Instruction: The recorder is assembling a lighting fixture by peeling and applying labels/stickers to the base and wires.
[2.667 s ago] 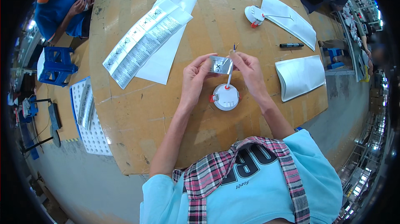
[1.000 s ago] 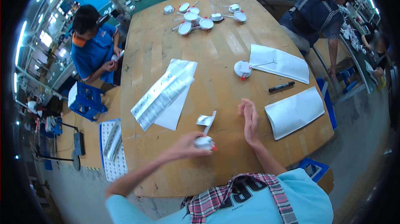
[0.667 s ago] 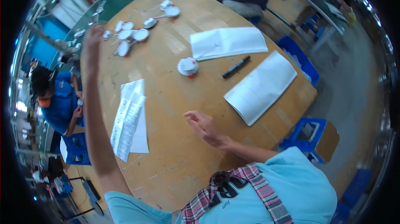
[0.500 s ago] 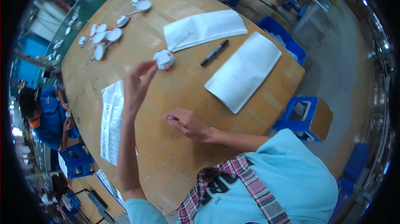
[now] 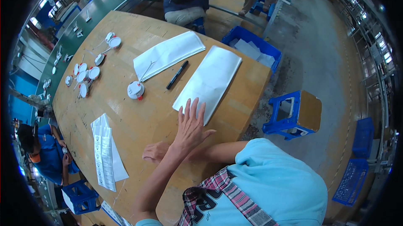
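My left hand (image 5: 191, 128) is open, its fingers spread over the near end of a white stack of flat sheets or bags (image 5: 212, 79); I cannot tell whether they touch it. Under my left forearm, my right hand (image 5: 156, 152) rests on the tabletop with fingers curled in and nothing visible in them. Ahead lies a round white piece with a red tab (image 5: 135, 90), a thin pale cable running from it onto a second white stack (image 5: 170, 53). Between the stacks is a black marker pen (image 5: 177, 75).
Several similar round white pieces (image 5: 94, 73) cluster at the table's far left. A printed sheet (image 5: 103, 156) lies at near left. Beyond the right edge are a blue bin (image 5: 275, 53) and a blue stool (image 5: 310, 110). A person in blue (image 5: 48, 152) sits at left; another sits ahead.
My left hand has left the round white piece and swung right to the white stack, its fingers now spread. My right hand has lowered onto the table. The head view has shifted.
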